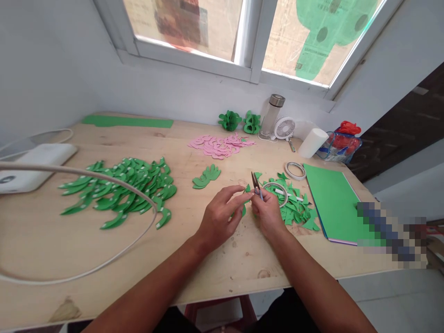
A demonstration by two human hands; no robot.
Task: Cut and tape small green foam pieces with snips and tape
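My left hand (222,212) is closed on a small green paper piece (243,211), mostly hidden behind the fingers. Close beside it, my right hand (267,212) grips scissors (255,181), whose dark blades point up and away from me. A heap of green paper scraps (294,210) lies just right of my right hand, with a roll of tape (285,196) and a white pen (291,195) on it. Beyond my left hand lie a few curved green cutouts (207,176). Farther left spreads a large pile of curved green pieces (128,189) bearing small white squares.
Pink paper cutouts (215,145) and two green paper ornaments (230,120) sit toward the wall. A glass bottle (271,118), white fan (285,127) and second tape roll (295,170) stand or lie at right, near green sheets (336,203). A pale cable (114,178) loops across the left.
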